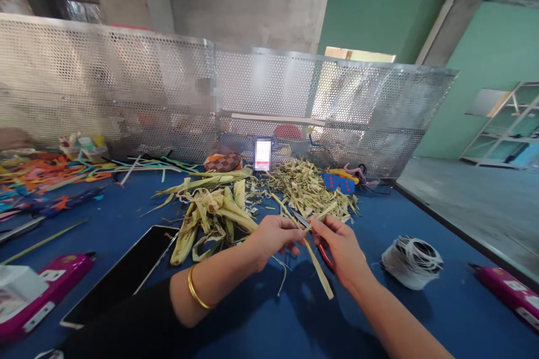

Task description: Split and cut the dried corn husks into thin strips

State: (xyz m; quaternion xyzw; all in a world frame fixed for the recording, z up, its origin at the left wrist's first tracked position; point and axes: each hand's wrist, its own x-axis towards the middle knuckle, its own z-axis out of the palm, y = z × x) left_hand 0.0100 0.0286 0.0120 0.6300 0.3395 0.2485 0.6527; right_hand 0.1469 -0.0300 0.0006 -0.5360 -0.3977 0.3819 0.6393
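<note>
My left hand [275, 240] is closed in a pinch on a pale corn husk strip [319, 276], whose wider end hangs toward me. My right hand [340, 247] is close against it, with red-handled scissors [325, 257] in its grip. The blades point up and away to the left, and the right fingertips also meet a strip where the two hands come together. Just beyond my hands lies a heap of shredded husk [309, 185]. Larger corn husks [210, 207] are piled to the left of it.
A ball of white string [411, 262] sits right of my hands. A black tablet [126, 269] lies on the blue table [261, 320] at left. Magenta devices [63, 280] flank both sides. Behind stand a lit phone [263, 154] and a perforated metal screen [265, 84].
</note>
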